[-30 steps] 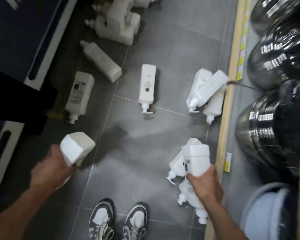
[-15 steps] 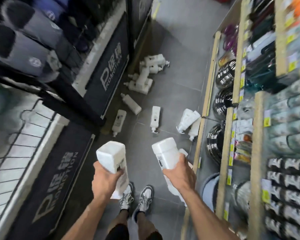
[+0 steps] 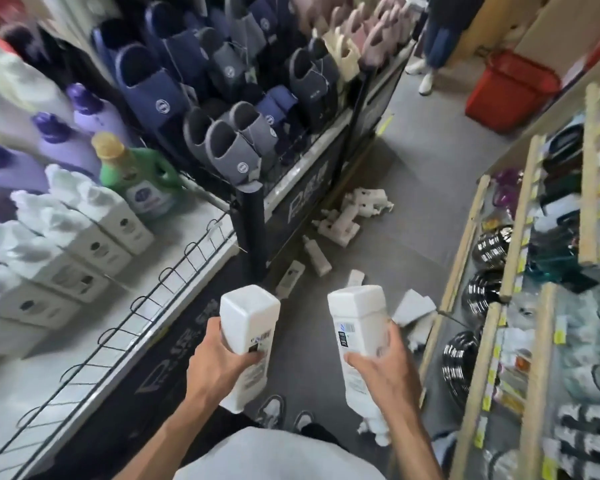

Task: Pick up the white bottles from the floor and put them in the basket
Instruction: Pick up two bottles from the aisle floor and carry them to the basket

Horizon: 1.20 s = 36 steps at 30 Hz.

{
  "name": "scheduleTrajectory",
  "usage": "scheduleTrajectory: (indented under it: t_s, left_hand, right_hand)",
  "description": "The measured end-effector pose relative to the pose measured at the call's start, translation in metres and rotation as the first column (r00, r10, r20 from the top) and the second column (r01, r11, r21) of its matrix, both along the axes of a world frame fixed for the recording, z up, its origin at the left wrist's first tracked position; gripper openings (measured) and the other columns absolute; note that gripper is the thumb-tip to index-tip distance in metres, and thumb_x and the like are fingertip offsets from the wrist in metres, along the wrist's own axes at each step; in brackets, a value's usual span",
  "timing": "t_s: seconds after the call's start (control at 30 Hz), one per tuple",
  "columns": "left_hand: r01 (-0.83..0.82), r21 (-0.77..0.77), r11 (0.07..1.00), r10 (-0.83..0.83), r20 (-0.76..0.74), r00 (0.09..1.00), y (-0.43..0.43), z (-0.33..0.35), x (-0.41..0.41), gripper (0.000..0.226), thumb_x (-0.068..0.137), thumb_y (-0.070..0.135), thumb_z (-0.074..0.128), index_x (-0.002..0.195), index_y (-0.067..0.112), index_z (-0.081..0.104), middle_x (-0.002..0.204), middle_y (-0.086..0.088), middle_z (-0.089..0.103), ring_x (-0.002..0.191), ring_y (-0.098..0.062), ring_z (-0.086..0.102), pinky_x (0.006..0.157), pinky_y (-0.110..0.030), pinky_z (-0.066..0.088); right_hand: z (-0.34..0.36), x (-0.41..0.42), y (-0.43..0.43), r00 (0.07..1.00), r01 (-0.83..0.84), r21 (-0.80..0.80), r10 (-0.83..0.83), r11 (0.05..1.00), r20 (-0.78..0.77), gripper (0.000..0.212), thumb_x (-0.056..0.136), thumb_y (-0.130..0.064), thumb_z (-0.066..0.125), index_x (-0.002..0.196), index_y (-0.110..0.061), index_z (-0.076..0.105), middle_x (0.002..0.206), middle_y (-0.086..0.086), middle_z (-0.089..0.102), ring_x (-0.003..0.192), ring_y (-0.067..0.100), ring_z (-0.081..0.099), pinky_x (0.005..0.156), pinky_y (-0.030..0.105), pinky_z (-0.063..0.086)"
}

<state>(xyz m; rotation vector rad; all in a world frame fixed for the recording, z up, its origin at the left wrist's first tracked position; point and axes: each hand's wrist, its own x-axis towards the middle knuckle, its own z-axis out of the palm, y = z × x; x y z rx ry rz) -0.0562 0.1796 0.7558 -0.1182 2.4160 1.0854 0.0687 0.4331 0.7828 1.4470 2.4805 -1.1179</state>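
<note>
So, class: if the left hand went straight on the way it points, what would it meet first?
The left hand would probably reach the floor bottle beside the dark stand first; depth is unclear.

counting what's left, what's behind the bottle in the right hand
One white bottle lies on the floor just behind the held bottle in the right hand, its near end covered. A cluster of bottles lies by the shelf. Floor directly behind is hidden.
</note>
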Motion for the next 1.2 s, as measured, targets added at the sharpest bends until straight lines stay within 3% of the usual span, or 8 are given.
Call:
scheduleTrajectory:
  t_s: [0.07,0.23,0.33,0.47,0.57,0.77,1.07,1.2]
  left_hand:
    - [-0.044,-0.02,0.999,0.044,-0.013,0.999,-0.015,0.008,0.01,0.069,0.059,0.049,0.087,0.109,0.038,0.04,0.095,0.016,0.065,0.085,-0.016,0.065,0.078,-0.041,0.054]
    - [-0.16,-0.077,0.984,0.152,-0.101,0.983,-0.042,0.026,0.037,0.083,0.063,0.047,0.086,0.132,0.04,0.04,0.096,0.018,0.061,0.086,-0.016,0.061,0.077,-0.035,0.049]
    - [-0.26,-0.101,0.96,0.246,-0.135,0.96,-0.054,0.033,0.056,0.087,0.063,0.047,0.086,0.136,0.038,0.039,0.098,0.018,0.059,0.095,-0.021,0.066,0.079,-0.037,0.051]
    - [-0.449,-0.082,0.89,0.437,-0.13,0.89,-0.072,0.039,0.088,0.091,0.06,0.046,0.088,0.136,0.041,0.037,0.1,0.016,0.065,0.087,-0.017,0.065,0.081,-0.038,0.053]
    - [-0.592,-0.087,0.801,0.583,-0.112,0.805,-0.081,0.042,0.119,0.09,0.058,0.049,0.087,0.132,0.044,0.036,0.102,0.014,0.068,0.092,-0.019,0.066,0.086,-0.043,0.054]
    - [-0.848,-0.06,0.527,0.843,-0.085,0.531,-0.099,0.048,0.202,0.09,0.047,0.057,0.081,0.125,0.048,0.037,0.103,0.019,0.067,0.095,-0.02,0.066,0.089,-0.046,0.052]
    - [-0.969,-0.072,0.237,0.963,-0.112,0.244,-0.14,0.048,0.299,0.086,0.051,0.045,0.091,0.123,0.045,0.042,0.104,0.017,0.068,0.099,-0.023,0.064,0.087,-0.042,0.051]
    - [-0.983,-0.044,0.177,0.978,-0.101,0.18,-0.165,0.046,0.336,0.087,0.049,0.047,0.09,0.12,0.048,0.04,0.104,0.02,0.067,0.1,-0.021,0.063,0.086,-0.041,0.05]
  right_hand:
    - [0.005,-0.001,-0.002,0.998,-0.064,-0.012,0.064,0.998,-0.018,0.075,0.057,-0.05,0.082,0.119,-0.046,0.041,0.099,-0.019,0.066,0.087,0.019,0.064,0.08,0.037,0.053]
    - [0.027,-0.034,0.0,0.933,-0.36,0.034,0.358,0.932,0.045,0.088,0.066,-0.047,0.081,0.139,-0.05,0.032,0.103,-0.015,0.065,0.084,0.023,0.055,0.071,0.033,0.042]
    - [0.036,-0.058,-0.003,0.867,-0.498,0.069,0.496,0.864,0.041,0.084,0.065,-0.046,0.079,0.134,-0.052,0.031,0.107,-0.014,0.067,0.086,0.025,0.058,0.071,0.034,0.043]
    - [0.035,-0.086,-0.015,0.733,-0.678,0.089,0.68,0.73,0.014,0.081,0.061,-0.05,0.077,0.13,-0.051,0.035,0.106,-0.018,0.066,0.092,0.024,0.062,0.075,0.036,0.047]
    - [0.027,-0.1,-0.03,0.641,-0.766,0.064,0.768,0.64,-0.012,0.072,0.059,-0.052,0.077,0.12,-0.049,0.039,0.101,-0.018,0.066,0.091,0.027,0.063,0.078,0.04,0.051]
    - [0.016,-0.107,-0.08,0.479,-0.878,-0.005,0.877,0.479,-0.045,0.075,0.061,-0.052,0.079,0.124,-0.049,0.04,0.103,-0.019,0.067,0.094,0.024,0.063,0.078,0.036,0.046]
    - [0.032,-0.084,-0.182,0.17,-0.985,0.026,0.985,0.17,-0.004,0.08,0.059,-0.058,0.077,0.127,-0.05,0.035,0.103,-0.014,0.067,0.096,0.028,0.065,0.078,0.038,0.043]
    - [0.04,-0.062,-0.235,0.038,-0.998,0.059,0.999,0.037,0.019,0.08,0.058,-0.061,0.074,0.126,-0.05,0.035,0.1,-0.014,0.067,0.094,0.027,0.064,0.076,0.038,0.041]
